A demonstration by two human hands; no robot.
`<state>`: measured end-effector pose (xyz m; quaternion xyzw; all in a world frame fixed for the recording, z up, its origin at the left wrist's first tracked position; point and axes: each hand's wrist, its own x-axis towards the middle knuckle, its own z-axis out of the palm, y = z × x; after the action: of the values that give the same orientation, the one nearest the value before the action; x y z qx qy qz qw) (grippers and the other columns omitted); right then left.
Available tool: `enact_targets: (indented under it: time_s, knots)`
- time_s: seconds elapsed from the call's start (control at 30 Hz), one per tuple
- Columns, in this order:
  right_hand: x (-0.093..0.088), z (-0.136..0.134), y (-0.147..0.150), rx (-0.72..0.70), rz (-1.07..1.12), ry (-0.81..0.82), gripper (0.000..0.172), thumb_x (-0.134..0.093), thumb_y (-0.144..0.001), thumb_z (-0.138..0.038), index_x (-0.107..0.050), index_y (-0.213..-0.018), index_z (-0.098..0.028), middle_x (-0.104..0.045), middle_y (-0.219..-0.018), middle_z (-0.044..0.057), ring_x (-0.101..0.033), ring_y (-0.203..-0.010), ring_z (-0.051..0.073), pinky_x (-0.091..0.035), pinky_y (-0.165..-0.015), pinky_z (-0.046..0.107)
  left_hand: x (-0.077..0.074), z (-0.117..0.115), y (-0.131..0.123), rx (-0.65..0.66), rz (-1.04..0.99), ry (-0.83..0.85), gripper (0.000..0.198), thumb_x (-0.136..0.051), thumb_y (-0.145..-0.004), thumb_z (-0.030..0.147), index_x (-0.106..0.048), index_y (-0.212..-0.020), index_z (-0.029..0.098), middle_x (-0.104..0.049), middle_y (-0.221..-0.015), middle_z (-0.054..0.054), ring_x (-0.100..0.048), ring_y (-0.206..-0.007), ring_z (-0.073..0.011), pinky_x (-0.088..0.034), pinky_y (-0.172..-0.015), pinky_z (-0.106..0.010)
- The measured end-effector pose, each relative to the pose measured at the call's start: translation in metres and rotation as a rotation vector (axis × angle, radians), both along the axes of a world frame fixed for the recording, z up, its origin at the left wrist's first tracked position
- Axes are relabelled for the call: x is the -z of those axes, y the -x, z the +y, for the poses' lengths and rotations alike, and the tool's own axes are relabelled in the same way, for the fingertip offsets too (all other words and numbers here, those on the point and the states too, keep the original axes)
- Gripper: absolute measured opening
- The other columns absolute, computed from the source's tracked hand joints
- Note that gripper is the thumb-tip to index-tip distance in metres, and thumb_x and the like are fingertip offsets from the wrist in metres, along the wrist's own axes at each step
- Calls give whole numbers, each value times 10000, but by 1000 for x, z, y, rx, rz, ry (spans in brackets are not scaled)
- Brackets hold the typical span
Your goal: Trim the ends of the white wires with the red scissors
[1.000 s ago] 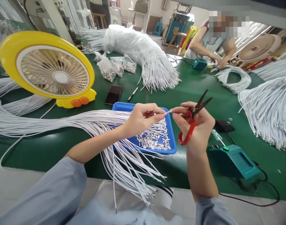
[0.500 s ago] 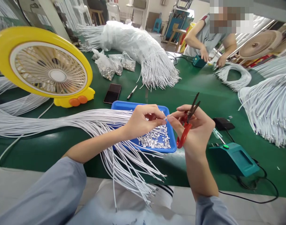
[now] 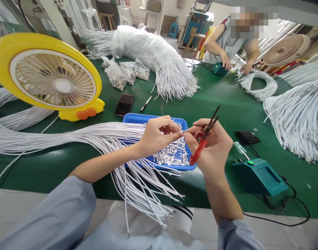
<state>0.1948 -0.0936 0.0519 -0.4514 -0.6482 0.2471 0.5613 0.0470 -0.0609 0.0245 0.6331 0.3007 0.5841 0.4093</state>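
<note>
Left hand (image 3: 159, 137) pinches one thin white wire (image 3: 183, 131) near its tip, above the shallow blue plastic tray (image 3: 134, 118). The right hand (image 3: 213, 152) pinches at that tip too, while holding red-handled scissors (image 3: 200, 149), dark metal blades parted. Short, shiny silver metal pieces (image 3: 172, 156) lie scattered in the tray; more slim white wires (image 3: 70, 137) fan loosely past the green counter's (image 3: 221, 93) edge.

From the person's head we look forward and down, close above the bare left hand (image 3: 159, 135), the bare right hand (image 3: 213, 152) and the shallow blue plastic tray (image 3: 138, 117); our view runs across the flat green tabletop (image 3: 226, 100) to a grey-shirted co-worker (image 3: 236, 48) farther off.
</note>
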Motion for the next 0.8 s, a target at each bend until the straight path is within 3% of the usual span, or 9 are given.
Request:
enact_targets:
  time_s: [0.23, 0.33, 0.43, 0.67, 0.8]
  knots:
    - [-5, 13, -8, -147, 126, 6, 237, -691, -757, -117, -581, -924, -244, -734, -956, -3, -684, -809, 145, -511, -655, 269, -5, 0, 3, 235, -85, 119, 222, -729, -773, 318, -696, -716, 106, -621, -626, -17, -500, -539, -54, -414, -487, -179]
    - [-3, 17, -8, -231, 170, 34, 244, -709, -747, -125, -569, -906, -246, -738, -931, -9, -678, -766, 135, -500, -634, 265, -6, 0, 4, 302, -106, 205, 250, -724, -775, 339, -683, -694, 106, -592, -587, -1, -469, -511, -47, -400, -478, -181]
    - [-2, 17, -6, -217, 151, 16, 238, -713, -744, -121, -569, -890, -241, -730, -870, -20, -640, -683, 104, -466, -584, 241, -7, 1, 4, 355, -109, 250, 290, -717, -780, 358, -661, -656, 102, -579, -573, 1, -474, -523, -53, -400, -500, -191]
    - [0, 18, -4, -155, 152, 26, 317, -761, -667, -97, -578, -885, -234, -666, -747, -50, -608, -662, 92, -438, -563, 222, -8, 2, 4, 347, -128, 280, 312, -755, -734, 388, -663, -660, 99, -594, -595, -6, -492, -553, -62, -410, -523, -200]
    - [1, 14, -2, -146, 172, 28, 310, -767, -670, -129, -570, -885, -233, -655, -753, -49, -593, -643, 88, -446, -577, 230, -9, 2, 4, 230, -94, 207, 279, -784, -700, 368, -676, -673, 112, -620, -623, -10, -512, -560, -64, -434, -522, -196]
